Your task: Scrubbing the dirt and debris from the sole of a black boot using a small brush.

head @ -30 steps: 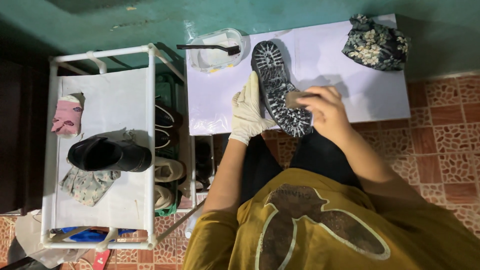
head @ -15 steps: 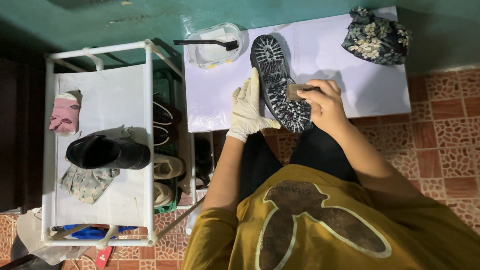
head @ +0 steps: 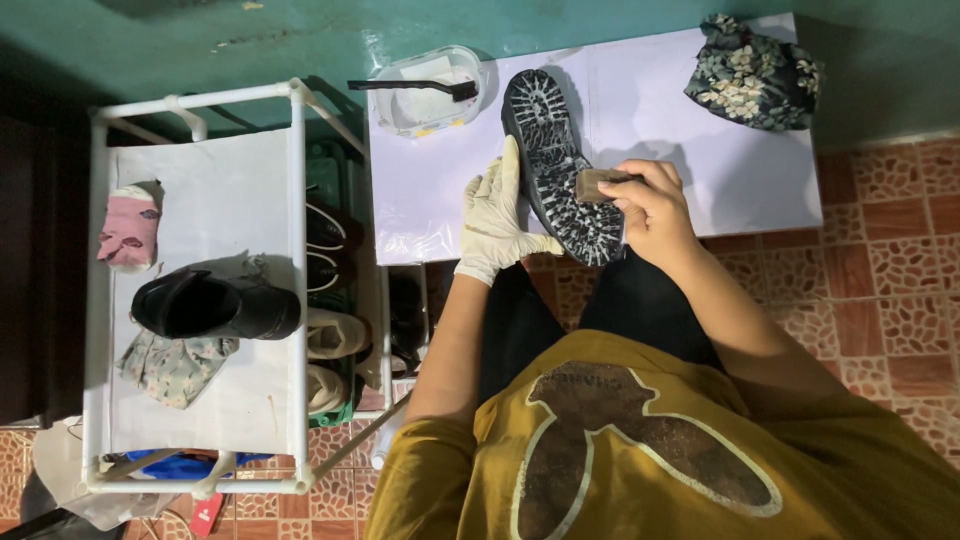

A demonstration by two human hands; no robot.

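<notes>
A black boot (head: 560, 160) lies sole up on the white table (head: 700, 130), its treaded sole dusted grey. My left hand (head: 497, 215), in a pale glove, presses flat against the boot's left side and steadies it. My right hand (head: 650, 205), bare, grips a small brown brush (head: 597, 185) and holds it against the sole's right edge near the heel end.
A clear tub (head: 425, 95) with a black toothbrush (head: 410, 87) across it sits at the table's far left. A floral cloth bundle (head: 752, 72) lies at the far right. On the white rack (head: 200, 300) to my left rest another black boot (head: 215, 305), a pink cloth (head: 130, 228) and a patterned cloth (head: 172, 365).
My right hand with the brush has shifted slightly along the sole. The gloved left hand stays pressed on the boot.
</notes>
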